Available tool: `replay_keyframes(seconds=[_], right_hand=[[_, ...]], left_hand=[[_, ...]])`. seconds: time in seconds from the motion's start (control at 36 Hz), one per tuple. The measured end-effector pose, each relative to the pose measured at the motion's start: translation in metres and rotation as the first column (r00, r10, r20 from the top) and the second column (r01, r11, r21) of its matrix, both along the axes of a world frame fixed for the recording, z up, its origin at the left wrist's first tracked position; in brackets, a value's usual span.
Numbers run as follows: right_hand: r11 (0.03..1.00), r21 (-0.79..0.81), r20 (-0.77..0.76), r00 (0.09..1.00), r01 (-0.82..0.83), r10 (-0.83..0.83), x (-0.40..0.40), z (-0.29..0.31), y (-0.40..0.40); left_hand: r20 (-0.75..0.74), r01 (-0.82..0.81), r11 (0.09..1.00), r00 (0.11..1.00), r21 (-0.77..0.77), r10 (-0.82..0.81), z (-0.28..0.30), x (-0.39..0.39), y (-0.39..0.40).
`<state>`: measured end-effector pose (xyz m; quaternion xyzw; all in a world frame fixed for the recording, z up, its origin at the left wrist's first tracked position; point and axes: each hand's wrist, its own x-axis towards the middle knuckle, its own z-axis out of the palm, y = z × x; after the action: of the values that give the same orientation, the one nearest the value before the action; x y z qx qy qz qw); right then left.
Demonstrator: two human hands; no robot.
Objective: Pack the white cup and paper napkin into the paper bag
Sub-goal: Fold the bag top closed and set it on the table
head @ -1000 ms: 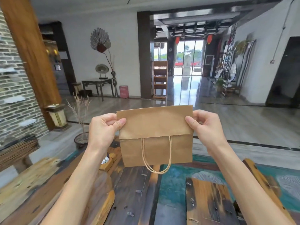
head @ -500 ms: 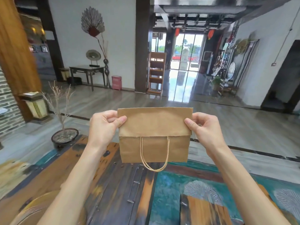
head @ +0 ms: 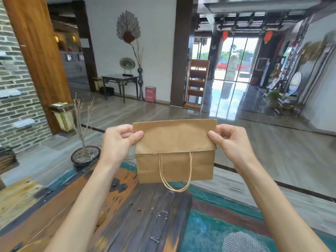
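Note:
A flat brown paper bag point(head: 174, 153) hangs in the air in front of me, folded over on itself, its twine handle loop dangling below the fold. My left hand point(head: 119, 142) pinches the bag's upper left corner between thumb and fingers. My right hand point(head: 230, 140) pinches the upper right corner the same way. The bag is held above the far edge of a painted wooden table point(head: 141, 220). Neither the white cup nor the paper napkin is in view.
A dark bowl with dry twigs point(head: 85, 154) stands at the table's far left corner. Beyond lie a glossy floor, a wooden pillar point(head: 38, 57) at left, a small side table point(head: 120, 80) and a wooden rack point(head: 197, 84) by the doorway.
My view has swung up and to the right, so the table's near left part dropped out of sight. Both hands keep the same pinch on the folded bag, which has risen slightly.

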<state>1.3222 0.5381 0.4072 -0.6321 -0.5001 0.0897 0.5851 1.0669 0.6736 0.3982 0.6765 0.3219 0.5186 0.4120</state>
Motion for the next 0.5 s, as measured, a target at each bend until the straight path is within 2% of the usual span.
replay_keyframes(seconds=[0.14,0.28,0.5], right_hand=[[0.973,-0.083,0.037,0.975,-0.217,0.221,0.036,-0.007,0.078],[0.889,-0.183,0.078,0.895,-0.42,0.439,0.055,-0.023,0.161],[0.693,-0.315,0.014,0.727,-0.648,0.686,0.047,-0.075,0.27]], left_hand=[[-0.015,-0.138,0.99,0.99,-0.019,0.138,-0.013,0.012,0.044],[-0.026,-0.314,0.945,0.949,-0.092,0.313,-0.04,0.014,0.068],[-0.071,-0.566,0.785,0.819,-0.253,0.569,-0.092,0.004,0.076]])
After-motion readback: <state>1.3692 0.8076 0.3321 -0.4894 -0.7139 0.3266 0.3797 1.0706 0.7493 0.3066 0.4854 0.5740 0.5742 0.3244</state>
